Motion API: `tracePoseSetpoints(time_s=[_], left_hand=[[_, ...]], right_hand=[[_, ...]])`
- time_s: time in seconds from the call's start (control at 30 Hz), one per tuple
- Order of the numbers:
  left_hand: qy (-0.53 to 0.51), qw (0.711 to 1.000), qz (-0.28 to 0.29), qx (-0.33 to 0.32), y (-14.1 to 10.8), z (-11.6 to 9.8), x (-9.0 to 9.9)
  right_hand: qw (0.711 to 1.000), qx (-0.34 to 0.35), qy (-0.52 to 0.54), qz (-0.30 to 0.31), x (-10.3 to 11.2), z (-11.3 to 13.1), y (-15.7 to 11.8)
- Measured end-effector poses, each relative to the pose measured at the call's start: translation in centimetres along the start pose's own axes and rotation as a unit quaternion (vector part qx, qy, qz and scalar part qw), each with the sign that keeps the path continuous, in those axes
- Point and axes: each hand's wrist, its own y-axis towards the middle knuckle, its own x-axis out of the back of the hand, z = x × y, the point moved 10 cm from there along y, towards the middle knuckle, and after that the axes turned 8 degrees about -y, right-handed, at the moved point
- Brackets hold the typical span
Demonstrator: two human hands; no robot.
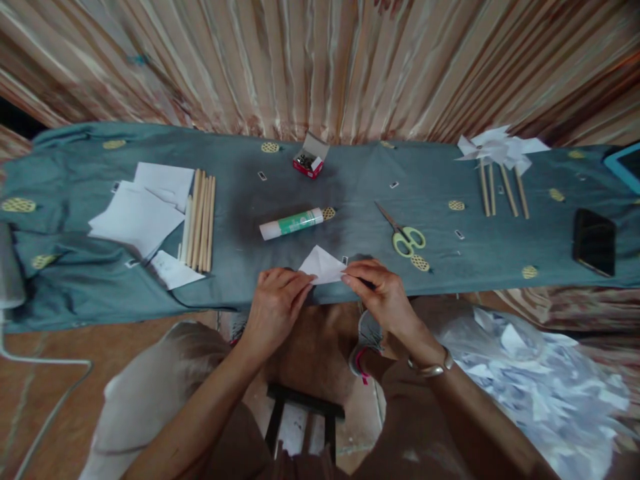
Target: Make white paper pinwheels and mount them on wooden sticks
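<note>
A small piece of white paper, folded to a triangle, is held between my two hands at the table's front edge, its peak pointing away from me. My left hand pinches its left corner, and my right hand pinches the right corner between thumb and finger. Just beyond the paper lies a glue stick with a green label, its cap on. Scissors with pale green handles rest to the right, blades pointing away.
Left are wooden sticks beside white paper sheets. A small red box of metal pieces stands open at the back. Finished paper pinwheels and a black phone lie right. A bag of paper pieces sits below.
</note>
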Motion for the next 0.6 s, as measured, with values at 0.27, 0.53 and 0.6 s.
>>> tracePoseSetpoints(time_s=[0.27, 0.53, 0.6], left_hand=[[-0.020, 0.997, -0.006, 0.075, -0.1, 1.9, -0.3], [-0.012, 0.997, -0.019, 0.077, 0.1, 1.9, -0.2], [-0.009, 0.997, -0.016, 0.081, 0.1, 2.1, -0.3]], right_hand=[[0.996, -0.092, 0.016, -0.012, -0.3, -1.6, 0.3], [0.993, -0.111, 0.021, -0.015, -0.3, -1.7, 0.5], [0.993, -0.118, 0.020, -0.013, -0.4, -1.9, 0.6]])
